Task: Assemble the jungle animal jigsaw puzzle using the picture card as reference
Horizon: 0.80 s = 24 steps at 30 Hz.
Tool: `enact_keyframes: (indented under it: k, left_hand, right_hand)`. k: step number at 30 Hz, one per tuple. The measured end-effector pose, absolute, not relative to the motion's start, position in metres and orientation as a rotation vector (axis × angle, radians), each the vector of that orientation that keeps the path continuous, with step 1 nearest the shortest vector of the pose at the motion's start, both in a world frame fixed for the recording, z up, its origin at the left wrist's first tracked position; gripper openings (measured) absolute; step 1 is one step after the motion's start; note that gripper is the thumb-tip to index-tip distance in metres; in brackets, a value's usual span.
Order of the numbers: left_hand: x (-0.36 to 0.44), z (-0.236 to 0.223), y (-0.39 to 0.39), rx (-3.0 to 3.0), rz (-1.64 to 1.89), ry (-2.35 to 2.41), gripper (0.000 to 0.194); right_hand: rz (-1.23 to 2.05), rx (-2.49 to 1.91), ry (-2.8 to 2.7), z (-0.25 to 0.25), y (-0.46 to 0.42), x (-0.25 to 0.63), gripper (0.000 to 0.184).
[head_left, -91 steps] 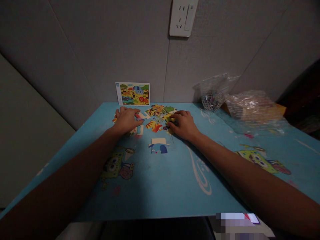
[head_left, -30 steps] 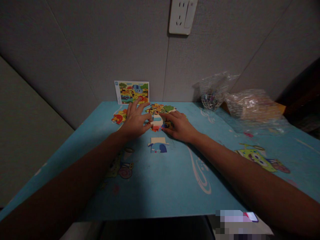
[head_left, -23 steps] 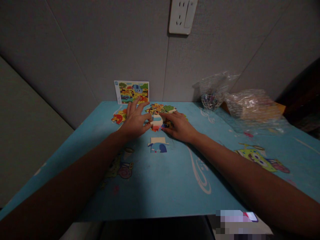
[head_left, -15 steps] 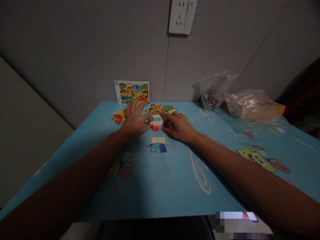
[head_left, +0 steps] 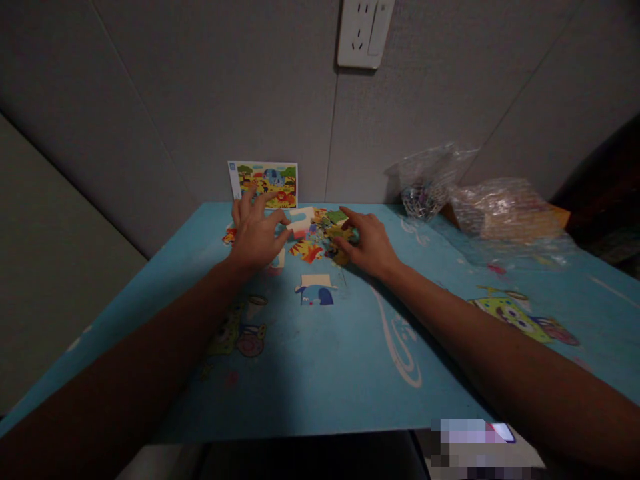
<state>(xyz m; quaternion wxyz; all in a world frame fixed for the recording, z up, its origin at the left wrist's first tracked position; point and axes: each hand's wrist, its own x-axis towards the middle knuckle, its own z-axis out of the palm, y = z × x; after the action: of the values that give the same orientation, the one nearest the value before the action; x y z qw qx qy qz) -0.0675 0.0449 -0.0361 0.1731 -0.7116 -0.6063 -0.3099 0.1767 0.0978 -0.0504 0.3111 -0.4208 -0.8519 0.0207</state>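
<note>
My left hand (head_left: 256, 232) pinches the edge of a cream, blue and red puzzle piece (head_left: 301, 219) between thumb and index finger, its other fingers spread. Another pale puzzle piece (head_left: 277, 260) lies partly under that hand. On the right, my right hand (head_left: 367, 241) has its thumb and index finger curled round a green and yellow puzzle piece (head_left: 344, 233) at the pile's edge; its outline is hard to make out. An orange striped puzzle piece (head_left: 307, 251) lies between the hands. Nearer me, a blue elephant-face piece (head_left: 317, 293) lies apart with a cream piece behind it.
A picture card (head_left: 267, 180) leans on the wall behind the pile. Clear plastic bags (head_left: 505, 213) lie at the back right of the blue table (head_left: 330, 373), one holding small items. A wall socket (head_left: 364, 33) is above.
The cream and blue piece has moved left and back with my left hand. My right hand has let go of it and shifted slightly right, onto the pile. The orange striped piece is uncovered.
</note>
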Motion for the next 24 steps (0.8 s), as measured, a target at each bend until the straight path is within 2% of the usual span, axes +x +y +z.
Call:
enact_keyframes:
  k: [6, 13, 18, 21, 24]
  left_hand:
    - [-0.089, -0.036, 0.046, -1.603, -0.818, -2.121, 0.024]
    - [-0.092, -0.038, 0.051, -1.499, -0.579, -2.424, 0.038]
    - [-0.088, -0.038, 0.048, -1.521, -0.619, -2.352, 0.053]
    - [-0.082, -0.038, 0.047, -1.677, -0.731, -2.172, 0.048]
    - [-0.074, -0.038, 0.047, -1.945, -0.821, -1.932, 0.045]
  right_hand:
    - [-0.024, -1.617, -2.105, -0.055, 0.11, 0.189, 0.059]
    - [0.078, -1.545, -2.243, -0.056, 0.11, 0.185, 0.056]
    - [0.142, -1.47, -2.28, -0.055, 0.114, 0.185, 0.043]
    - [0.129, -1.424, -2.307, -0.052, 0.115, 0.184, 0.032]
    - [0.132, -1.404, -2.303, -0.05, 0.114, 0.182, 0.03]
